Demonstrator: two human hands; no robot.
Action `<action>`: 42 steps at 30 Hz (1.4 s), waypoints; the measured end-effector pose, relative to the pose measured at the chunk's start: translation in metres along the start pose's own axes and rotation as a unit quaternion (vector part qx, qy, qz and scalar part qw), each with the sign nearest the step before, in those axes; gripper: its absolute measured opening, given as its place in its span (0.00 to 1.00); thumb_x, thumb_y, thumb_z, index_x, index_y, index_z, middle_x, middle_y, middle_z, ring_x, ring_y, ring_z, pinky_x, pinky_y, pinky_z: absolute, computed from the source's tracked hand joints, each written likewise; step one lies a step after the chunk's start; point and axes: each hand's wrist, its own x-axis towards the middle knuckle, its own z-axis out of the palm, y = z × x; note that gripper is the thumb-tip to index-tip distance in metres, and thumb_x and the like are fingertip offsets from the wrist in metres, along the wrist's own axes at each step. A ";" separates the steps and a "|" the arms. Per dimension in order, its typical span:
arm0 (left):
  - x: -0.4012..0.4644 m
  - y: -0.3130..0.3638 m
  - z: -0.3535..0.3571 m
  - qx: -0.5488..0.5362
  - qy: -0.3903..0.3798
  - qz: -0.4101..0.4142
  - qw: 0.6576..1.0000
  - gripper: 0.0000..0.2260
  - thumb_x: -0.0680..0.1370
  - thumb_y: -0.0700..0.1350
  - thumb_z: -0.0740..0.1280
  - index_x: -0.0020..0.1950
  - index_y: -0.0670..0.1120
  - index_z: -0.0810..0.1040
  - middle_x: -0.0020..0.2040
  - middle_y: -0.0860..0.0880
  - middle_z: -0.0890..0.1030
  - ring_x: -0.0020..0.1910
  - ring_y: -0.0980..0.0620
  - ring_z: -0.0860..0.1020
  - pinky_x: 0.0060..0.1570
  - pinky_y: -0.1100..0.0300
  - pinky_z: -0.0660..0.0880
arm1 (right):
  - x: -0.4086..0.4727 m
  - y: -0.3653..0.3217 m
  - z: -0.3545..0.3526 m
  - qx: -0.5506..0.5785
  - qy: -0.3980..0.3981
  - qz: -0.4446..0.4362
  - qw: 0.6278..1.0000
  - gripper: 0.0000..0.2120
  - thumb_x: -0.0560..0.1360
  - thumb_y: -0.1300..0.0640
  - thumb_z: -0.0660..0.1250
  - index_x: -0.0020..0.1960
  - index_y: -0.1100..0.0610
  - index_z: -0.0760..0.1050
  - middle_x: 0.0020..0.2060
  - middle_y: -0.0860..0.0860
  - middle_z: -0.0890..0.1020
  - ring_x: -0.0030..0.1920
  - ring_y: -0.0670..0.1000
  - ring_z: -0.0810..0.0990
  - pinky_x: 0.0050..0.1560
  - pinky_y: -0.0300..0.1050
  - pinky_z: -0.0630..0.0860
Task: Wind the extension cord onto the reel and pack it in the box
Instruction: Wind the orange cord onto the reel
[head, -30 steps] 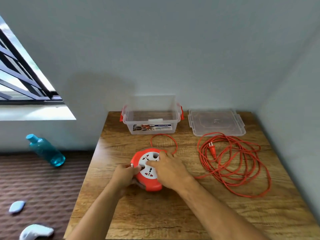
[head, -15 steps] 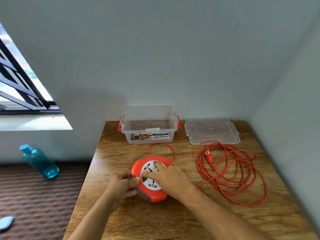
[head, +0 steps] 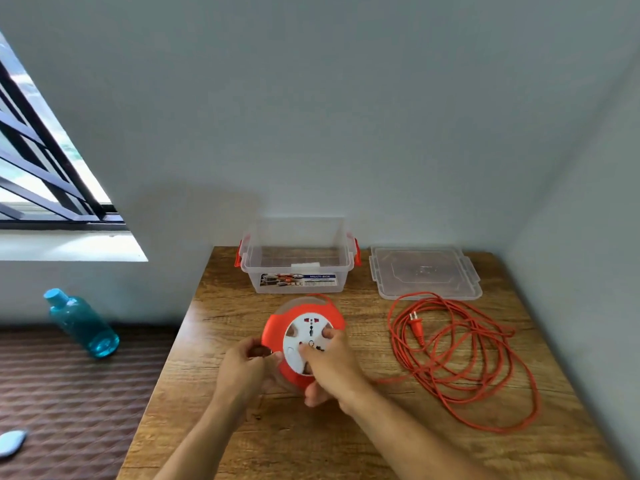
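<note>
The orange reel (head: 277, 327) with its white socket face is tilted up off the wooden table (head: 346, 441), face toward me. My left hand (head: 242, 370) grips its left rim. My right hand (head: 330, 367) holds the white face, fingers in its recesses and thumb under the lower rim. The loose orange cord (head: 460, 358) lies in a tangled pile to the right, its plug (head: 416, 329) on top. One strand runs from the pile toward the reel. The clear box (head: 298, 268) with orange latches stands open behind the reel.
The clear lid (head: 424, 273) lies flat to the right of the box, against the wall. On the floor at the left are a teal bottle (head: 81, 323) and a pale blue object (head: 12, 441). Walls close the table's back and right sides.
The reel has been lifted and tilted up from lying flat. The short cord loop behind it has shrunk onto the reel. My right hand shifted lower on the white face.
</note>
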 end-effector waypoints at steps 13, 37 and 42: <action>0.010 0.031 -0.006 0.071 -0.042 -0.004 0.997 0.06 0.77 0.38 0.72 0.52 0.42 0.85 0.45 0.42 0.88 0.44 0.43 0.86 0.35 0.54 0.84 | 0.015 -0.004 -0.065 -0.611 -0.053 -0.460 0.642 0.23 0.82 0.46 0.60 0.75 0.39 0.59 0.68 0.57 0.72 0.44 0.61 0.83 0.34 0.51 0.71; -0.008 0.024 0.001 0.005 -0.008 0.067 0.998 0.04 0.78 0.36 0.70 0.49 0.42 0.85 0.38 0.47 0.86 0.39 0.48 0.84 0.37 0.55 0.81 | -0.005 0.002 -0.061 -0.345 0.064 -0.335 0.874 0.19 0.80 0.57 0.64 0.68 0.42 0.68 0.56 0.51 0.81 0.42 0.52 0.84 0.42 0.52 0.82; -0.002 0.040 -0.001 0.041 -0.038 0.044 0.997 0.05 0.78 0.36 0.70 0.49 0.43 0.86 0.40 0.43 0.88 0.39 0.48 0.84 0.39 0.53 0.83 | 0.005 -0.007 -0.080 -0.612 -0.050 -0.440 0.655 0.31 0.80 0.58 0.65 0.77 0.37 0.58 0.76 0.56 0.62 0.50 0.60 0.82 0.44 0.55 0.80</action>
